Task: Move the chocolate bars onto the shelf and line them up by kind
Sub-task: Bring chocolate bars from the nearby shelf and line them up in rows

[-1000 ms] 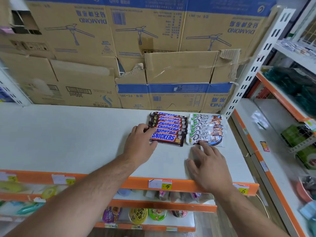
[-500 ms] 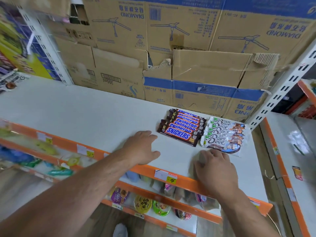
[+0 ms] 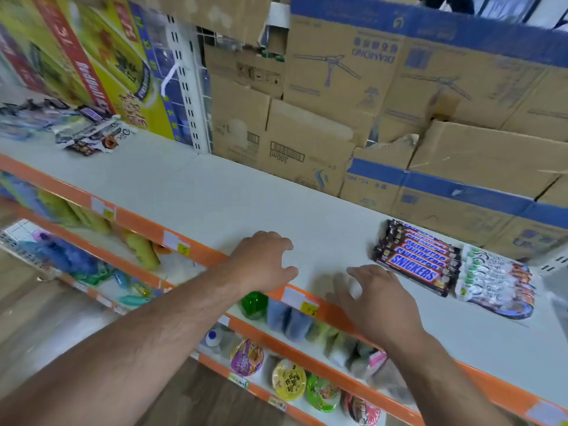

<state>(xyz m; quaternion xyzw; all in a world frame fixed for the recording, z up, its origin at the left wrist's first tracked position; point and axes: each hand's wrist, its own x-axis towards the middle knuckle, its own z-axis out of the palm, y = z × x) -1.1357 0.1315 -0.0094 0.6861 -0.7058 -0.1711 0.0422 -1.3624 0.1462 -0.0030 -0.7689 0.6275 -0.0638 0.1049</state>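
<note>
Your left hand (image 3: pixel 264 262) and right hand (image 3: pixel 378 305) hover empty, loose-fingered, over the shelf (image 3: pixel 215 195), likely because the Snickers bars (image 3: pixel 415 259) and Dove bars (image 3: pixel 495 287) lie sorted side by side while a loose pile (image 3: pixel 89 133) waits far left.

On the shelf (image 3: pixel 215 192), Snickers (image 3: pixel 415 259) lie near the right end, Dove (image 3: pixel 495 284) touching their right side; a loose pile (image 3: pixel 83 130) lies at the left end; cartons (image 3: pixel 338 118) stand along the back edge

Glossy wrappers on Snickers bars (image 3: pixel 415 259), matt white shelf (image 3: pixel 215 192), rough torn cardboard boxes (image 3: pixel 353 96).
</note>
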